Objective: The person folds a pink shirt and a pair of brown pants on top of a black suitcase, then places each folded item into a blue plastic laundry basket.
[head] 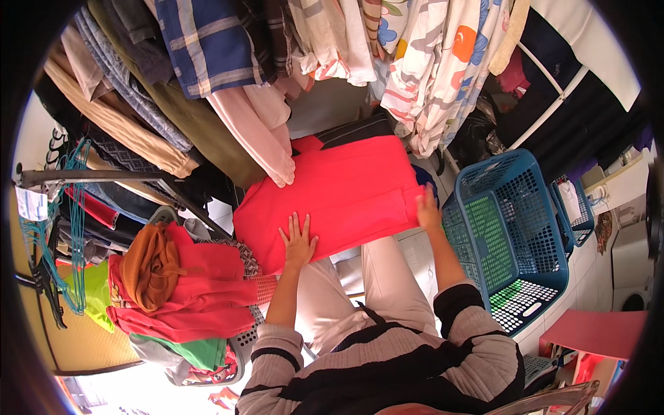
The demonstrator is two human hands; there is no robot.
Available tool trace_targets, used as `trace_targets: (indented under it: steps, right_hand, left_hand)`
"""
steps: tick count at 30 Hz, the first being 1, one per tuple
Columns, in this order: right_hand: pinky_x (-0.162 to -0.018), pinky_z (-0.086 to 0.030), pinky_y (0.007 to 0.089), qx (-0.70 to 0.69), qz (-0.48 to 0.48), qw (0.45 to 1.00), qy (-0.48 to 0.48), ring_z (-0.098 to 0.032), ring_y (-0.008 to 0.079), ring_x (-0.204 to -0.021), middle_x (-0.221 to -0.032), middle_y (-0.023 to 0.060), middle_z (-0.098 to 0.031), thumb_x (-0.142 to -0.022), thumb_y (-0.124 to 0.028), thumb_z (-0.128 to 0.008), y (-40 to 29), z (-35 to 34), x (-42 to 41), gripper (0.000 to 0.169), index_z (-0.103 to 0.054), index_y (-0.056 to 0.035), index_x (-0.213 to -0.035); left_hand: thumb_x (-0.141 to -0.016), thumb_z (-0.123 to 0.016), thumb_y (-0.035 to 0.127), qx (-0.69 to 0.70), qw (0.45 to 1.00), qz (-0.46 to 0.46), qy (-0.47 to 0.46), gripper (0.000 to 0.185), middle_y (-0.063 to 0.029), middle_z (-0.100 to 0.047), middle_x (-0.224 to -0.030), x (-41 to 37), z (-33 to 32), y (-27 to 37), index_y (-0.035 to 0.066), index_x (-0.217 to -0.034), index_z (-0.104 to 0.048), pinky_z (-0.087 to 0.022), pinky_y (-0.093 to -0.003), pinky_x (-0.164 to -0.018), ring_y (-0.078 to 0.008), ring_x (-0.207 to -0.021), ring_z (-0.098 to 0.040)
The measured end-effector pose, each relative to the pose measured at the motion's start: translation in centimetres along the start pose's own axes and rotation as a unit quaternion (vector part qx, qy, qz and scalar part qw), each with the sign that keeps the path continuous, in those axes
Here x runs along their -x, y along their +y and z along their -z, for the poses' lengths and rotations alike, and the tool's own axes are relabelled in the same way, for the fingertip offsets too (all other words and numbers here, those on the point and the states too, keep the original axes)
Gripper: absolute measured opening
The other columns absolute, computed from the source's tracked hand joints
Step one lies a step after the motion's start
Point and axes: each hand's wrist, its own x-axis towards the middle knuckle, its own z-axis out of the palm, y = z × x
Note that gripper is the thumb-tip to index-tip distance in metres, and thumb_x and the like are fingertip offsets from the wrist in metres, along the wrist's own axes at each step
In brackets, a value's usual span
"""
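Observation:
Spread over my lap and just beyond my knees is a red garment [337, 192], folded into a broad, nearly flat panel. My left hand [299, 241] lies flat on its near side, fingers apart. At the garment's right end, my right hand [428, 210] touches a narrow folded strip; whether its fingers pinch the cloth is unclear. Under the far edge, dark cloth with pale stitching [358, 129] shows. A pale pink garment [259, 129] hangs down onto the red cloth's far left.
Clothes hang overhead, including a blue plaid piece [207, 46] and printed fabrics [441, 62]. To the left, a basket [241, 332] carries piled clothes [207, 290], near teal wire hangers [78, 233]. A blue plastic basket [529, 223] stands right, beside a red-topped shelf [591, 332].

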Motion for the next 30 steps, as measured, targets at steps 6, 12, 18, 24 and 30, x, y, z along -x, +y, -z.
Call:
trace_targets:
  steps: [6, 12, 18, 24, 30]
  right_hand:
    - [-0.081, -0.040, 0.0297, -0.283, -0.175, 0.943, 0.000, -0.055, 0.0236, -0.091, -0.094, 0.0151, -0.060, -0.085, -0.045, -0.045, 6.5, -0.3, -4.4, 0.047, -0.059, -0.0028, -0.101]
    - [-0.063, -0.042, 0.0285, -0.372, -0.054, 0.924, 0.073, -0.054, 0.0141, -0.071, -0.070, 0.0032, -0.057, -0.077, -0.022, -0.063, 2.6, 1.8, -5.9, 0.021, -0.055, -0.0027, -0.076]
    - [-0.095, -0.028, 0.0417, -0.079, 0.045, 0.967, 0.238, -0.035, 0.0345, -0.115, -0.121, 0.0190, -0.039, -0.077, -0.014, -0.055, -3.5, 1.7, -3.4, 0.042, -0.041, -0.0015, -0.115]
    - [-0.102, -0.014, 0.0501, 0.060, 0.359, 0.931, -0.028, -0.018, 0.0320, -0.128, -0.140, 0.0096, -0.019, -0.085, -0.037, -0.043, -14.1, -2.7, -0.9, 0.053, -0.028, -0.0176, -0.133]
    - [-0.102, -0.006, 0.0534, 0.162, 0.352, 0.920, -0.065, -0.011, 0.0297, -0.131, -0.142, 0.0070, -0.015, -0.082, -0.053, -0.036, -13.7, -5.9, -5.0, 0.060, -0.025, -0.0261, -0.134]
  left_hand:
    - [-0.078, -0.048, 0.049, 0.036, 0.999, 0.006, -0.010, 0.078, -0.0158, 0.001, -0.142, -1.2, -0.6, 1.7, 0.017, -0.138, -0.010, 0.003, -0.0599, -0.098, -0.0316, -0.131, 0.001]
    - [-0.077, -0.049, 0.048, 0.041, 0.999, 0.020, -0.023, 0.079, -0.0161, 0.001, -0.142, -0.7, -0.1, 1.0, 0.016, -0.138, -0.010, 0.004, -0.0595, -0.098, -0.0321, -0.131, 0.002]
    - [-0.079, -0.050, 0.044, 0.099, 0.994, 0.041, -0.035, 0.073, -0.0167, -0.005, -0.141, -0.8, 1.6, 1.5, 0.013, -0.136, -0.017, 0.002, -0.0586, -0.099, -0.0307, -0.131, -0.005]
    - [-0.083, -0.046, 0.039, 0.185, 0.981, -0.038, 0.037, 0.061, -0.0126, -0.015, -0.141, -6.8, 2.0, 3.6, 0.010, -0.133, -0.026, -0.003, -0.0538, -0.102, -0.0265, -0.131, -0.012]
    - [-0.084, -0.038, 0.048, 0.057, 0.998, 0.016, 0.035, 0.065, -0.0131, -0.015, -0.141, -11.0, -0.1, 0.4, 0.011, -0.135, -0.023, -0.002, -0.0529, -0.103, -0.0270, -0.131, -0.008]
